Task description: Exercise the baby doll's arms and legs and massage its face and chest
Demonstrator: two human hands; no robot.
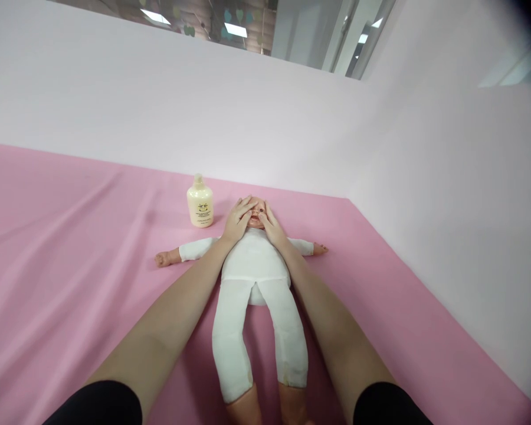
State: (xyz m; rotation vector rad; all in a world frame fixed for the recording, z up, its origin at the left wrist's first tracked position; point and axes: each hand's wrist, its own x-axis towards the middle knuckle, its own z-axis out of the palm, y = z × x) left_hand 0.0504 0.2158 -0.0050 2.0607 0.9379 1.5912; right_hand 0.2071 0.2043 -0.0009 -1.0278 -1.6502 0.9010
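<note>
A baby doll (255, 257) with a white cloth body lies on its back, its arms spread out and its legs toward me. My left hand (238, 219) rests along the left side of the doll's head, fingers stretched out and the thumb on its cheek. On the opposite side, my right hand (271, 224) lies against the other cheek with its fingers extended. Between my hands, part of the doll's face (256, 219) shows; the sides of the head are covered. Neither hand grips anything.
A pale yellow pump-less lotion bottle (200, 203) stands upright just left of the doll's head. Pink cloth (92, 254), wrinkled at the left, covers the surface. White walls (181, 118) rise behind and at the right, with a window (248, 26) above.
</note>
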